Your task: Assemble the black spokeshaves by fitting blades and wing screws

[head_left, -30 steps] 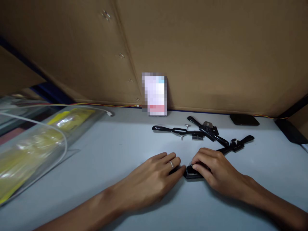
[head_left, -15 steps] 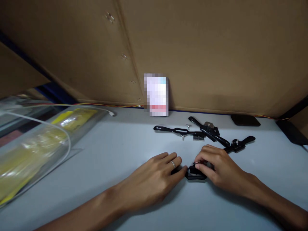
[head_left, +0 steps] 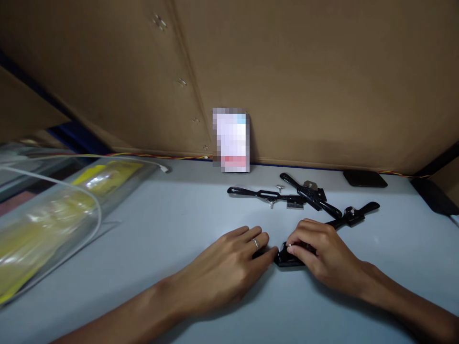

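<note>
A black spokeshave (head_left: 285, 260) lies on the table in front of me, mostly covered by my fingers. My left hand (head_left: 240, 260), a ring on one finger, is closed round its left handle, with the thumb against the body. Over the middle of the body, my right hand (head_left: 317, 248) pinches a dark piece resembling the cap; its exact shape is hidden. Beyond my hands are more spokeshaves: a frame (head_left: 268, 194) without its cap, one with a silver blade (head_left: 310, 185) showing, and another (head_left: 351, 215) just past my right hand.
Small silver thumbscrews (head_left: 280, 188) lie near the spokeshave frame. A lit, blurred phone (head_left: 234, 143) leans against the cardboard wall (head_left: 322, 86). Dark flat objects (head_left: 365, 178) sit at the back right. On the left are yellow plastic-wrapped packages (head_left: 53, 215) and a white cable (head_left: 100, 210).
My right fingers have lowered the dark piece onto the spokeshave's body, closing the gap seen there before. My left hand keeps its hold. The view has shifted slightly.
</note>
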Demonstrator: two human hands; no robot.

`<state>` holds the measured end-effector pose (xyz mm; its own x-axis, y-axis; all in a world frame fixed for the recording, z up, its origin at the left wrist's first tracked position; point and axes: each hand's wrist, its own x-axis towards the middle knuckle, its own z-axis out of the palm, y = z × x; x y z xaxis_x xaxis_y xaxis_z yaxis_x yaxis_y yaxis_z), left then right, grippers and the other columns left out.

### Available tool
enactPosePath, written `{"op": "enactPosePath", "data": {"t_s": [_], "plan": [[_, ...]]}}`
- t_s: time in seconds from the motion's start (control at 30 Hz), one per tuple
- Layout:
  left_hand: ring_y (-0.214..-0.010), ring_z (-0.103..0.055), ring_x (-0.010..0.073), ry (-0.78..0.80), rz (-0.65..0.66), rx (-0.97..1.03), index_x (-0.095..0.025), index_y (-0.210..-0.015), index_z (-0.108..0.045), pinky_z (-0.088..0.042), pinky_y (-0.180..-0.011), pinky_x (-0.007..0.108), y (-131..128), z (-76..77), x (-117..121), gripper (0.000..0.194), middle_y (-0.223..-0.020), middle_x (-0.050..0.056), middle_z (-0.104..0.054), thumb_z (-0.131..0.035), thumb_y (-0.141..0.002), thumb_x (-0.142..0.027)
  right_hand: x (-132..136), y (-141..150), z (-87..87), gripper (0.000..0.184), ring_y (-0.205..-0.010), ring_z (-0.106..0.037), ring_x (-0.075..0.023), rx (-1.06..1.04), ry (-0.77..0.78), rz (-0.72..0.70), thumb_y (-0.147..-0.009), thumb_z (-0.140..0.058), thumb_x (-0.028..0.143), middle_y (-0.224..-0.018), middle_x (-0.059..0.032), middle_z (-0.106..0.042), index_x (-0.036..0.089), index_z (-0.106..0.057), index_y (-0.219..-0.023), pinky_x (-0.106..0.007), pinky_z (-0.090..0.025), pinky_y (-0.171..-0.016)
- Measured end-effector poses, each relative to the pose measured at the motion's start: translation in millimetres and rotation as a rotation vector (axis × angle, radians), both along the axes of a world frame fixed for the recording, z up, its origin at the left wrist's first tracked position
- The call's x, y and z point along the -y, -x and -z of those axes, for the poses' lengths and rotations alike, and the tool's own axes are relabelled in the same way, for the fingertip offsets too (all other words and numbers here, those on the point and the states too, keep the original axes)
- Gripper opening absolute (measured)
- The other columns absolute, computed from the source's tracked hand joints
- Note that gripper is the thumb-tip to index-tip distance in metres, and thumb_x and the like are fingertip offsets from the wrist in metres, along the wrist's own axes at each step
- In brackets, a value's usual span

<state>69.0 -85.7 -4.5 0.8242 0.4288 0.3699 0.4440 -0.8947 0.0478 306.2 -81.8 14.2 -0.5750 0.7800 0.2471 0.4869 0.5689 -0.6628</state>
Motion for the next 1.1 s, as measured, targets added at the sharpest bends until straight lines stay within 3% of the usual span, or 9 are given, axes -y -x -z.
{"op": "enactPosePath", "data": {"t_s": [0.37, 0.6, 0.8, 0.9, 1.1], "plan": [[-0.073, -0.052, 0.0216, 0.068, -0.01, 0.024, -0.015, -0.105, -0.063, -0.041, -0.061, 0.035, -2, 0.7, 0, 0.024, -0.084, 0.005, -0.058, -0.044, -0.095, -0.005, 1, 1, 2.8, 0.021, -0.076, -0.055, -0.0165, 0.12, -0.039, 0.0, -0.098, -0.054, 0.013, -0.08, -0.0036, -0.061, 0.016, -0.066, -0.081, -0.031, -0.041, -0.07], [-0.073, -0.052, 0.0216, 0.1, -0.004, 0.049, -0.016, -0.112, -0.063, -0.041, -0.062, 0.035, -2, 1.4, 3, 0.024, -0.085, 0.005, -0.058, -0.044, -0.099, -0.01, -2, 2, -10.5, 0.017, -0.069, -0.057, -0.0118, 0.051, 0.265, 0.061, -0.087, -0.063, 0.004, -0.077, 0.0001, -0.067, 0.017, -0.071, -0.08, -0.027, -0.041, -0.066], [-0.07, -0.049, 0.0198, 0.118, 0.001, 0.072, -0.017, -0.102, -0.064, -0.039, -0.06, 0.034, -3, 2.3, 4, 0.019, -0.082, 0.003, -0.056, -0.045, -0.101, -0.012, -6, 1, -3.7, 0.014, -0.063, -0.054, -0.0123, -0.066, 0.545, 0.131, -0.085, -0.064, 0.009, -0.066, 0.0017, -0.063, 0.018, -0.073, -0.078, -0.026, -0.04, -0.058], [-0.07, -0.05, 0.0199, 0.124, -0.001, 0.07, -0.016, -0.099, -0.063, -0.039, -0.06, 0.034, -3, 2.0, 4, 0.021, -0.082, 0.004, -0.056, -0.044, -0.1, -0.011, -5, 1, -2.9, 0.013, -0.063, -0.053, -0.0124, -0.033, 0.449, 0.137, -0.086, -0.064, 0.01, -0.068, 0.0018, -0.062, 0.018, -0.069, -0.077, -0.026, -0.039, -0.059], [-0.071, -0.051, 0.0208, 0.118, -0.002, 0.061, -0.016, -0.11, -0.063, -0.041, -0.061, 0.035, -4, 0.6, 4, 0.022, -0.083, 0.004, -0.058, -0.044, -0.1, -0.011, 4, 1, -4.6, 0.02, -0.073, -0.055, -0.0167, 0.24, -0.012, 0.079, -0.096, -0.055, 0.016, -0.079, -0.0031, -0.062, 0.019, -0.058, -0.077, -0.031, -0.04, -0.067]]}}
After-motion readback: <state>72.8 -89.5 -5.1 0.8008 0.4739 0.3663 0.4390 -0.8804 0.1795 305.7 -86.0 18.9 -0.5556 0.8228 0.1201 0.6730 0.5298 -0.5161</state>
